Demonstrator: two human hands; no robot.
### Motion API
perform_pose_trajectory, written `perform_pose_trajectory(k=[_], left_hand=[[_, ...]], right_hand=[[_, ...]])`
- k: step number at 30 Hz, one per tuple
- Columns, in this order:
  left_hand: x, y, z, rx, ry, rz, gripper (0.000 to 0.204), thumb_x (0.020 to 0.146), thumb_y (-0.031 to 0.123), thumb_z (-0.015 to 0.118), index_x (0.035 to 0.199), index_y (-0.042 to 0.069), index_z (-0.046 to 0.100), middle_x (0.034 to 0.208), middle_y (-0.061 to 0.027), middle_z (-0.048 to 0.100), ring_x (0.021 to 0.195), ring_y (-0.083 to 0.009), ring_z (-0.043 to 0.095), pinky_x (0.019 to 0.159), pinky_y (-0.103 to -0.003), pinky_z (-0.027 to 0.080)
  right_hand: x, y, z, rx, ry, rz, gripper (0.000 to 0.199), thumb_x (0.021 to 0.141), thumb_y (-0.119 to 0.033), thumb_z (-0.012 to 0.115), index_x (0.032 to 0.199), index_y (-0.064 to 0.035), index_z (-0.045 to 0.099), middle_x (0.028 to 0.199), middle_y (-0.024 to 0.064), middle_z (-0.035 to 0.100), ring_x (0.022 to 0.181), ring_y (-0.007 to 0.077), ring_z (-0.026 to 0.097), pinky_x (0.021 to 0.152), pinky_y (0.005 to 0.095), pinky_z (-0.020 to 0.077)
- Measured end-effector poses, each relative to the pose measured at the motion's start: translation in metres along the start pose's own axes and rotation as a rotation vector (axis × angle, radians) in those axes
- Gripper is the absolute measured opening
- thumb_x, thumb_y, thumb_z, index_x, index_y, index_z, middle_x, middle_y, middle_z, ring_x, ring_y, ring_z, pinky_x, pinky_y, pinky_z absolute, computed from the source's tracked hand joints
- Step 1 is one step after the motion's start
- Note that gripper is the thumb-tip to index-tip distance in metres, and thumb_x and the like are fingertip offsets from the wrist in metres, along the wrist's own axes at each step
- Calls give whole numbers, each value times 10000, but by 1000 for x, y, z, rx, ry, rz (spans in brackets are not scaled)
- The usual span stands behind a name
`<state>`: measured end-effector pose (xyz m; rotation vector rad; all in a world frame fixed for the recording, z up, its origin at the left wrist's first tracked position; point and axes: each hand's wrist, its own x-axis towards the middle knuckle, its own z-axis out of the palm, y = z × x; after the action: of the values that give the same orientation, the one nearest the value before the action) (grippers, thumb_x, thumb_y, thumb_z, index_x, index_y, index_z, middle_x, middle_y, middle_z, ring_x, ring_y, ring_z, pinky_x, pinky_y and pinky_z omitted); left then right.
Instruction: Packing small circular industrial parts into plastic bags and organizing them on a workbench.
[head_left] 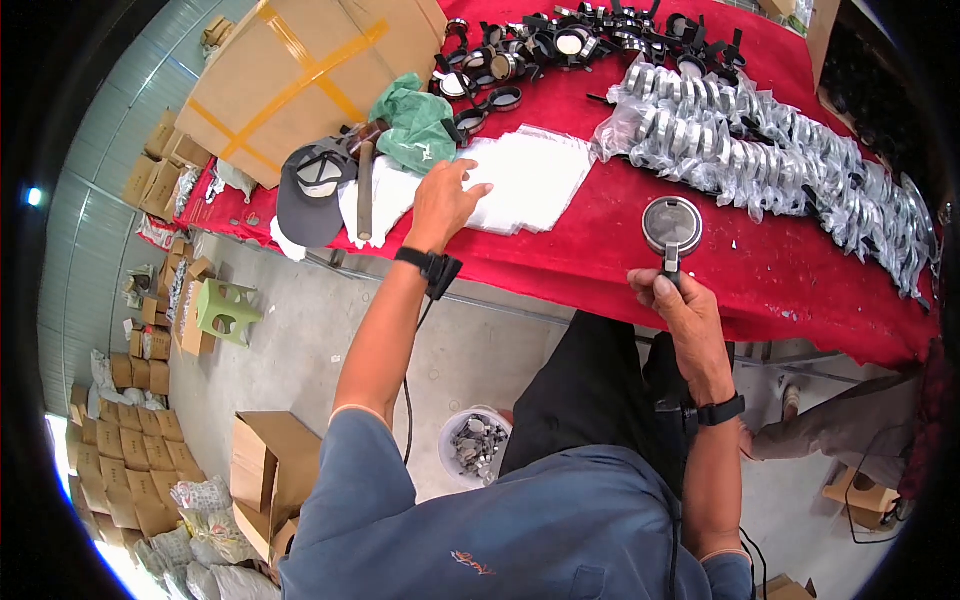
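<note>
My right hand (684, 318) is closed round the short black handle of a round silver-rimmed piece (672, 226), its grey face turned up, over the front of the red-covered table. My left hand (447, 205) reaches over a stack of flat white bags or sheets (530, 180), fingers apart and holding nothing I can see. Whether its fingertips touch the stack, I cannot tell. Just beyond that hand lies a crumpled green plastic bag (412, 125). A wooden-handled tool (366, 190) rests on white material to the left, beside a dark cap (316, 192).
Rows of plastic-wrapped round metal pieces (760, 160) cover the table's right side. Loose black-handled round pieces (570, 42) are heaped at the back. A large taped carton (290, 75) stands at left. Below are a white bucket of metal parts (447, 447), a green stool (226, 312) and another person's leg (840, 425).
</note>
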<state>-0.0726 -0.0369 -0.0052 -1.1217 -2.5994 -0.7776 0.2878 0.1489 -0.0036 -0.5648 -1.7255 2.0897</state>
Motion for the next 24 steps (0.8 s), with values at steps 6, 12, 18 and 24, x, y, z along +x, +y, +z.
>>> perform_pose_trajectory(k=[6, 12, 18, 24], left_hand=[[22, -29, 16, -90, -52, -77, 260, 913, 275, 789, 1012, 36, 819, 1003, -214, 765, 941, -384, 734, 852, -469, 559], [28, 2, -12, -356, 130, -29, 249, 931, 267, 819, 1004, 29, 830, 907, -127, 780, 856, -240, 720, 778, -357, 550], [-7, 83, -42, -736, -31, 15, 205, 973, 170, 822, 1030, -25, 800, 883, -14, 709, 796, -85, 611, 719, -250, 488], [-47, 126, -33, -964, -181, 11, 153, 985, 114, 799, 987, -37, 773, 920, -26, 708, 816, -95, 620, 743, -249, 509]], right_hand=[[-9, 5, 2, 24, 16, -3, 419, 1092, -333, 657, 1238, 51, 736, 1230, 163, 766, 1159, 238, 728, 1069, 386, 550], [-5, 7, -2, 152, 10, -7, 425, 1092, -307, 652, 1294, 64, 703, 1200, 150, 763, 931, 144, 682, 890, 323, 559], [37, -3, 7, 17, 122, -82, 534, 1015, -326, 754, 1351, 79, 660, 1200, 148, 752, 957, 138, 657, 892, 310, 542], [63, -24, 20, 145, 136, -207, 655, 945, -341, 831, 1402, 79, 622, 1339, 204, 709, 1263, 257, 664, 1123, 377, 491]])
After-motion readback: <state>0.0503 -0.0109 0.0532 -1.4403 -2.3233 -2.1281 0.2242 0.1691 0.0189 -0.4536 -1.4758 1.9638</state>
